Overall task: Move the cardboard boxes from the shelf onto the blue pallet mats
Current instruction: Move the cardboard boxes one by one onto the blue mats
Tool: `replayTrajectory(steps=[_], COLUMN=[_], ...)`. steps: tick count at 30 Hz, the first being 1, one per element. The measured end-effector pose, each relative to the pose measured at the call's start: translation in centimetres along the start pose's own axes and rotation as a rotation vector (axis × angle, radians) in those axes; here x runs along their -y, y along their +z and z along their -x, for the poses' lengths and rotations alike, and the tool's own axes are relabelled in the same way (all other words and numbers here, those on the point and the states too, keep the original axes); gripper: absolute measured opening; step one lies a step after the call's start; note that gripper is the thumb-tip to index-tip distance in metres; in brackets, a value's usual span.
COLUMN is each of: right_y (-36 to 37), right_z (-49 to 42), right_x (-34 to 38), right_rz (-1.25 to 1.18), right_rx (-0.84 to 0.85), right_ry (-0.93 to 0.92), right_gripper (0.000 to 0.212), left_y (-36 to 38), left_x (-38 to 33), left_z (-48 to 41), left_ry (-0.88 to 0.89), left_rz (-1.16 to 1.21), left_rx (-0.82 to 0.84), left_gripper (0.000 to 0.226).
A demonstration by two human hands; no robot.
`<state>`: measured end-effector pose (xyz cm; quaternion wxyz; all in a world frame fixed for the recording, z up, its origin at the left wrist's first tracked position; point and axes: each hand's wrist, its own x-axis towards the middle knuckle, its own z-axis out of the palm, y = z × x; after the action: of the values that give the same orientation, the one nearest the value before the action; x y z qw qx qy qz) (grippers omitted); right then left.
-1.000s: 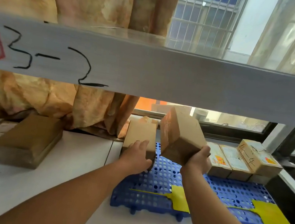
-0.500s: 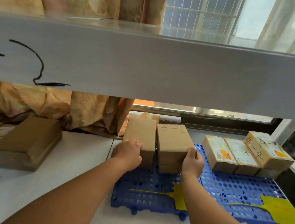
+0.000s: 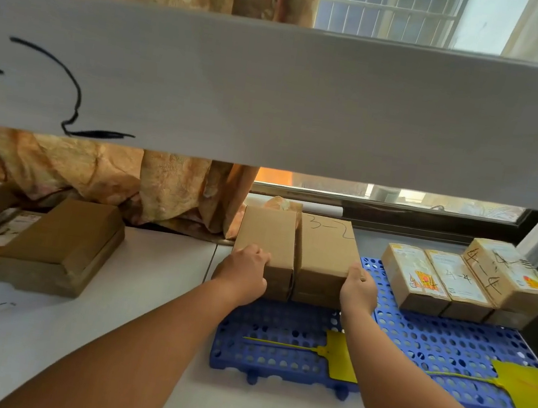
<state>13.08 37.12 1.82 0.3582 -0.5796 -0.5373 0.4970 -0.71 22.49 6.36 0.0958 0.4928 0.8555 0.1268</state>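
Two plain cardboard boxes stand side by side on the left blue pallet mat. My left hand grips the front left corner of the left box. My right hand grips the front right corner of the right box, which bears the marking "3-2" on top. The two boxes touch each other. On the right blue mat, three labelled boxes sit in a row, the rightmost tilted on top.
A wide white shelf beam crosses the upper view. Flat brown boxes lie on the white shelf at left. Yellow tags lie on both mats. Curtain and window stand behind.
My right hand brought the "3-2" box down from the air onto the mat beside the left box. Both hands now hold the pair pressed together.
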Motion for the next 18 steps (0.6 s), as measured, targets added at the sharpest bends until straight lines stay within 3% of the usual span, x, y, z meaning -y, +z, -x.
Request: replayTrajectory(steps=[5,18], right_y=[-0.1,-1.0], right_z=[-0.3,0.2], right_x=[-0.1,1.8], right_rz=[0.105,0.695], right_rx=[0.025,0.108], right_ry=[-0.065,-0.367], right_gripper=[0.043,0.04], left_y=[-0.1,0.4], left_x=[-0.3,-1.8], left_z=[-0.1,0.3], left_ry=[-0.01,-0.064], left_rz=[-0.029,-0.21], left_rx=[0.006,-0.021], left_gripper=[0.041,0.031])
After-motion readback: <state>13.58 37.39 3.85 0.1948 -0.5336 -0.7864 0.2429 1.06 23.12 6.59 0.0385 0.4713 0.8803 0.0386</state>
